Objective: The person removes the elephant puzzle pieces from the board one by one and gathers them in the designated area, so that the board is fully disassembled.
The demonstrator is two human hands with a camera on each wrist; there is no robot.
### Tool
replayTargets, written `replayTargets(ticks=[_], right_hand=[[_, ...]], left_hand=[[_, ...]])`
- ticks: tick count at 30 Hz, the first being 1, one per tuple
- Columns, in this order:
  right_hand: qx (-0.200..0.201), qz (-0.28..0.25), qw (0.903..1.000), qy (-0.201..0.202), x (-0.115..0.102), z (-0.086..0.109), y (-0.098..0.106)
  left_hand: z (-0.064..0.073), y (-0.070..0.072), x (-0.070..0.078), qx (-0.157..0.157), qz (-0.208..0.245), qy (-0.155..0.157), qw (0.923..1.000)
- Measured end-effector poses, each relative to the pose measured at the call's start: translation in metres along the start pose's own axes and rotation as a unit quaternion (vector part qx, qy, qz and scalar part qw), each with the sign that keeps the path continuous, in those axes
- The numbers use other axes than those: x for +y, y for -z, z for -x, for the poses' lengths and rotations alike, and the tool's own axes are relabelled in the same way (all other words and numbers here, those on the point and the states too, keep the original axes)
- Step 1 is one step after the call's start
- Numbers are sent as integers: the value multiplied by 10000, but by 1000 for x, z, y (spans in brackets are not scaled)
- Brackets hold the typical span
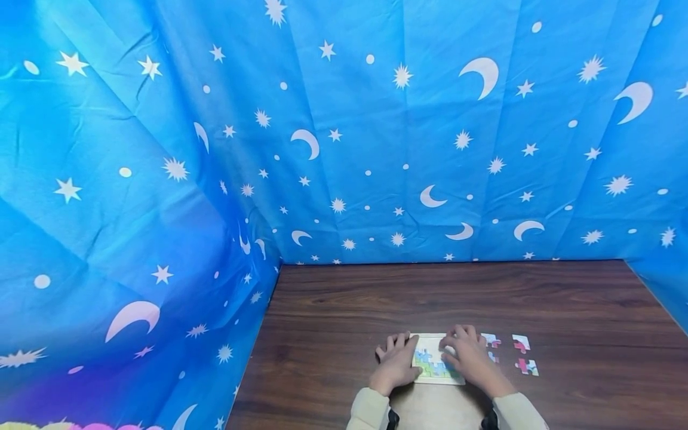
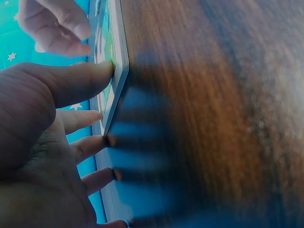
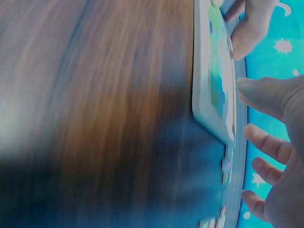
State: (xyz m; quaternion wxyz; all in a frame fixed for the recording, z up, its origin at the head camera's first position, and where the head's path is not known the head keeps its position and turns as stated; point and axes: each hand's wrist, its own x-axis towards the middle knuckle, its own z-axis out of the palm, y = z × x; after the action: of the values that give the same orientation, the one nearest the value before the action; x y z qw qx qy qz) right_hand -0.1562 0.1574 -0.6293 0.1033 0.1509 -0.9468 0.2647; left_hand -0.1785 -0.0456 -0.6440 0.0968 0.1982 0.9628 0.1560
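Observation:
A jigsaw puzzle board (image 1: pixel 438 380) with a pale frame lies on the table, partly filled with blue and green pieces. My left hand (image 1: pixel 396 361) is at its left side. In the left wrist view the thumb (image 2: pixel 90 78) rests on the board's edge, and the other fingers spread down beside it. My right hand (image 1: pixel 472 358) hovers over the board's right part. Its fingers (image 3: pixel 266 142) stand apart in the right wrist view, with nothing seen between them. That hand hides part of the board in the head view.
Right of the board lie loose puzzle pieces, among them a pink and white piece (image 1: pixel 521 343) and another piece (image 1: pixel 527 366) nearer the front. A further piece (image 1: pixel 490 340) lies close to my right hand. Blue star-patterned cloth (image 1: pixel 376 119) hangs behind the brown table (image 1: pixel 322 304).

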Motion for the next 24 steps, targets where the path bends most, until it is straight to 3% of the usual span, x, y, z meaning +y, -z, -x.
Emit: replayTargets(ticks=[5,14,19,24], right_hand=[[-67,13,9999,124,-9,-8,-10],[-352,-39,9994,53,-20,-12,-18],[-268,-2,9996,69,-20,-14,-22],[-453,35,9990,-6,-21,-17,-19]], left_hand=[[0,3,0,-8,-30,29,10000],[-4,-11,-5,29,-106,90,9999],[-4,-10,-6,45,-82,105,9999],[-4,-9,-6,23,-45,126,9999]])
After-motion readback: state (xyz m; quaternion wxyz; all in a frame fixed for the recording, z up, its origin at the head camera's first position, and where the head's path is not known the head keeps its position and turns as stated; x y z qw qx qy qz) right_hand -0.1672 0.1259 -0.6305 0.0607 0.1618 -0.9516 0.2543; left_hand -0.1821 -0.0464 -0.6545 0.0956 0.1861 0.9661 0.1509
